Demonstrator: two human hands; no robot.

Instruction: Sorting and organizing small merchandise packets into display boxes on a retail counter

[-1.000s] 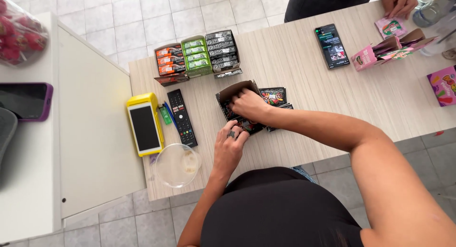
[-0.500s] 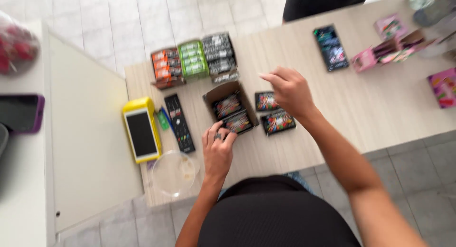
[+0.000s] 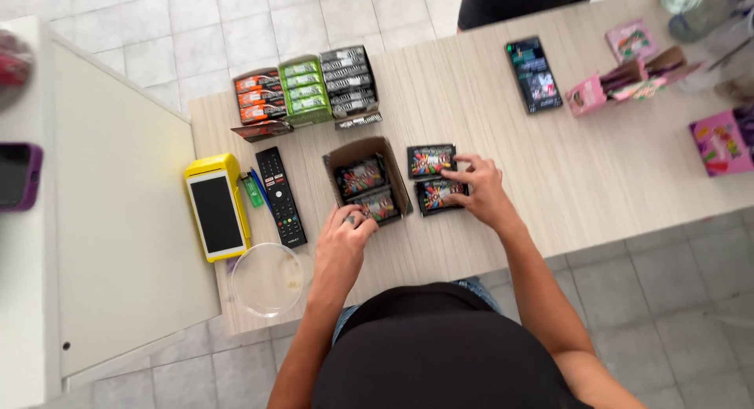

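Observation:
An open brown cardboard box [image 3: 399, 190] sits on the wooden table [image 3: 597, 173] and holds dark, colourfully printed candy packets [image 3: 360, 177]. My left hand [image 3: 345, 240] grips the box at its near left corner. Two more of these packets lie flat on the table just right of the box, an upper one [image 3: 428, 159] and a lower one [image 3: 436, 195]. My right hand [image 3: 487, 193] lies over the lower packet's right end. Its thumb and fingertips pinch at the seam between the two packets.
Orange [image 3: 258, 99], green [image 3: 305, 91] and grey [image 3: 348, 79] display boxes stand behind the box. A remote [image 3: 280, 195], a yellow card terminal [image 3: 216, 209] and a clear bowl [image 3: 267, 279] lie left. A phone [image 3: 534, 73] and pink boxes [image 3: 620, 79] lie far right, near another person [image 3: 518, 0].
My right hand left the box, rose over the table, then came down onto the two packets to its right. My left hand stayed at the box's near corner.

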